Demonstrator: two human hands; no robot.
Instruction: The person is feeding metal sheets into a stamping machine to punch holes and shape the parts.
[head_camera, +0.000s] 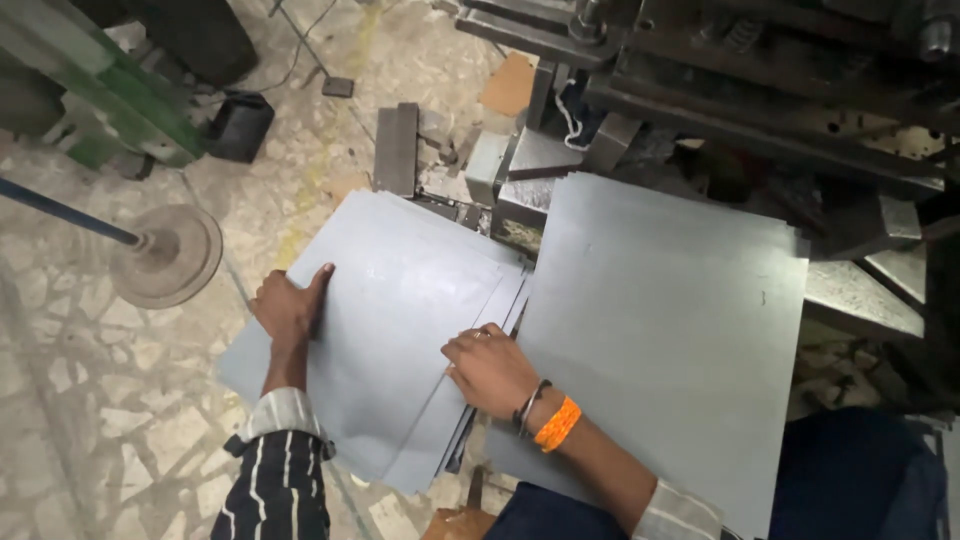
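Note:
A stack of thin grey metal sheets (400, 300) lies at the centre left, fanned slightly at its right edge. My left hand (290, 305) rests flat on the top sheet near its left edge, fingers closed together. My right hand (490, 368), with an orange band and a dark bangle at the wrist, pinches the right edge of the top sheets. A second stack of larger grey sheets (670, 330) lies to the right, just beside my right hand.
A dark metal press machine (740, 90) stands behind the sheets at the top right. A round metal base with a blue pole (170, 255) sits on the stone floor at left. A green machine frame (110, 100) and a black container (238, 125) are at upper left.

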